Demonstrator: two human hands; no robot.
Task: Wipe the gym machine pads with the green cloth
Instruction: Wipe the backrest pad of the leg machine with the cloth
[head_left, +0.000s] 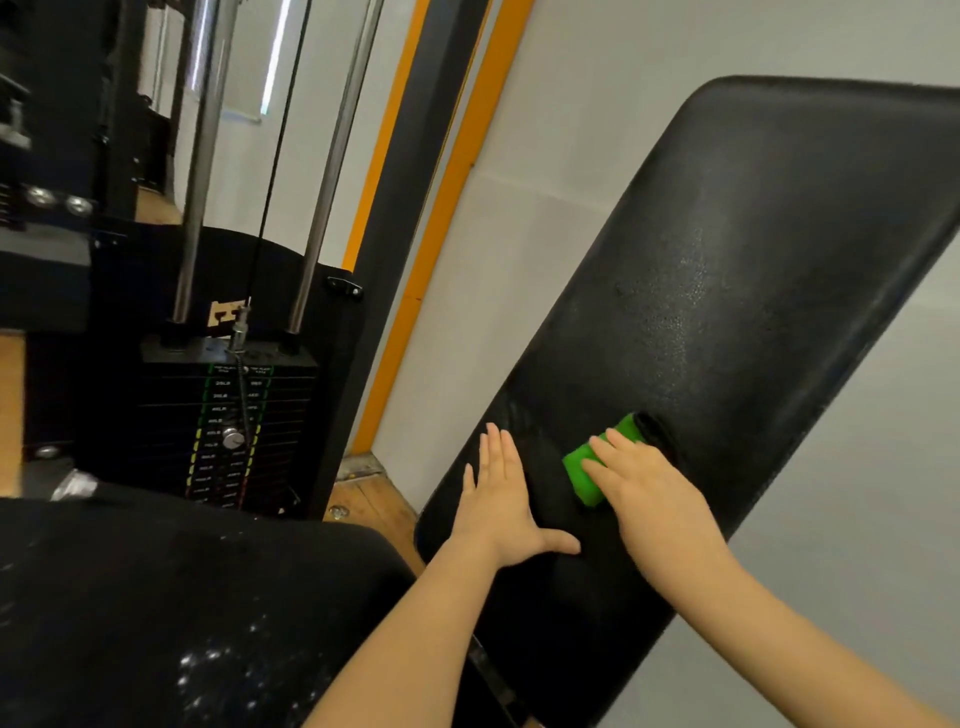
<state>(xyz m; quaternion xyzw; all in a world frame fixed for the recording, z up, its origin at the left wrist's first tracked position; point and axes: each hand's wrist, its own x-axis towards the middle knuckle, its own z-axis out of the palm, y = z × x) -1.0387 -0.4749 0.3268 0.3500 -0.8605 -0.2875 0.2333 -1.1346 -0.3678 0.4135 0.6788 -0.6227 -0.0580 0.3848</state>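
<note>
Wiping the lower part of the back pad, with the seat pad apparently yet to be done.

The right hand (641, 480) lies flat with straight fingers on the folded green cloth (597, 470), pressing it against the lower half of the tilted black back pad (753, 270); the left hand (501, 501) rests just beside it, palm down and fingers spread on the same pad, holding nothing. A sheen on the pad above the cloth may be damp from wiping, though that cannot be told for sure; the upper reach and far edge look much the same as the rest. The seat pad (156, 597) in the near left corner shows pale specks, so it seems untouched. Beyond stand the weight stack (228, 426) and its guide rods (200, 156).
</note>
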